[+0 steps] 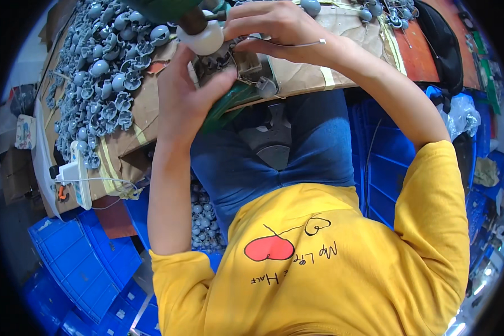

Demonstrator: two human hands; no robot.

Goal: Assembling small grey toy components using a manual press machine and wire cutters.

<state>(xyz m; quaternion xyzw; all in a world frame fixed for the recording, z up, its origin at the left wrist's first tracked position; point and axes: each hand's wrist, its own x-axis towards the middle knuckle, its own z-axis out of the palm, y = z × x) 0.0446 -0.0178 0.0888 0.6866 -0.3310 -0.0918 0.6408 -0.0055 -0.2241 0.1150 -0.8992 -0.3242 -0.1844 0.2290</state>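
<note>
Head view: left hand (180, 92), thumb spread, and right hand (280, 28), fingers bent, flank a white collar (203, 41) above the table (301, 74); I cannot tell whether either pinches anything.

Blue crates (75, 260) stand near a reddish table (415, 59) with brown paper (372, 36).

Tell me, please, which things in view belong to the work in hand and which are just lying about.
Seemingly in the work: green machine, white collar, wire by the right hand, grey parts.
Apparently lying about: power strip, plastic bag, blue crate.
</note>
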